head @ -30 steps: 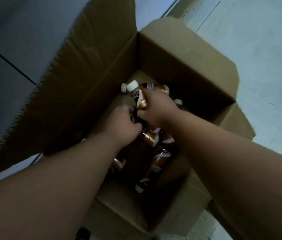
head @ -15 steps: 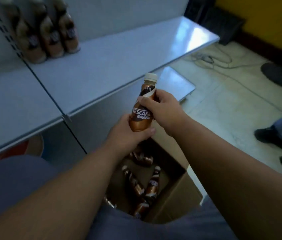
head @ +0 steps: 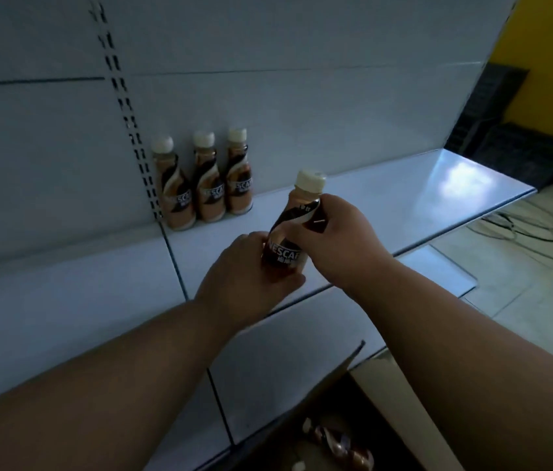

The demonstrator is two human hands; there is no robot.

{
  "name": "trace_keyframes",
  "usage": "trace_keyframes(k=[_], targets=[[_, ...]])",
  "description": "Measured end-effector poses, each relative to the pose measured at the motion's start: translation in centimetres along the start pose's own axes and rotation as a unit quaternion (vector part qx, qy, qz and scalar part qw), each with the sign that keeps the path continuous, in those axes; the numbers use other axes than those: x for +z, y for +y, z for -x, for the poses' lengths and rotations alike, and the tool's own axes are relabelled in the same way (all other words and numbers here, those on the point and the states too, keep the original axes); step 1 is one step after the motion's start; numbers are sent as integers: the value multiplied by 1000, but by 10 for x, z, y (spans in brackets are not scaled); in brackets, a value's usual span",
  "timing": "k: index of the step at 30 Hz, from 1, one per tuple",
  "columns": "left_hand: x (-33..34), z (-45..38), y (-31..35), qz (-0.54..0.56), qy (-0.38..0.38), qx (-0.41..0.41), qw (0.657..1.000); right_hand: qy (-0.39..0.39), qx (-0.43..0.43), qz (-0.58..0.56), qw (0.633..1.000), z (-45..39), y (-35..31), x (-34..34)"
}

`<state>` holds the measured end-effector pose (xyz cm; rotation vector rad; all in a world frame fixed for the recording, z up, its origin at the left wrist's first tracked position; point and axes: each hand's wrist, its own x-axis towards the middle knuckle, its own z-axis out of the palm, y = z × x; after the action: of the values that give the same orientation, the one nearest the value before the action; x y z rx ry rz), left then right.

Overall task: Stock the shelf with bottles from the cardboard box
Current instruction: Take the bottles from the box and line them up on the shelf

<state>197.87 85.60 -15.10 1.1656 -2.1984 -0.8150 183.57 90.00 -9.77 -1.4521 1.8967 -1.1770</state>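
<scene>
One bottle in both hands' grip, left hand, right hand; three shelved bottles

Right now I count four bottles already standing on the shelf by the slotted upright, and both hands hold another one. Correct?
Not quite: the head view shows three bottles standing on the shelf, not four. Left hand and right hand do hold another bottle.

coffee bottle upright, three bottles on shelf
</scene>
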Motion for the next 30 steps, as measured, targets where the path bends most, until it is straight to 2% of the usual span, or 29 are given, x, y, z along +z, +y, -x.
trace_keyframes(k=[2, 8, 12, 15, 17, 22, 30], targets=[[11, -26, -14, -38, 39, -7, 999, -8, -16, 9, 1000, -26, 10, -1], [35, -78, -29, -26, 118, -87, 989, -13, -30, 21, 999, -108, 36, 12], [41, -109, -44, -6, 85, -55, 995, -12, -39, 25, 999, -153, 44, 26], [42, -125, -53, 32, 98, -36, 994, -6, -61, 57, 996, -178, 46, 35], [44, -130, -56, 46, 80, -33, 995, -11, -67, 51, 996, -191, 47, 39], [50, -143, -62, 21, 80, 20, 996, -25, -91, 49, 994, -210, 47, 50], [55, -168, -70, -6, 79, 4, 997, -5, -92, 100, 991, -223, 43, 53]])
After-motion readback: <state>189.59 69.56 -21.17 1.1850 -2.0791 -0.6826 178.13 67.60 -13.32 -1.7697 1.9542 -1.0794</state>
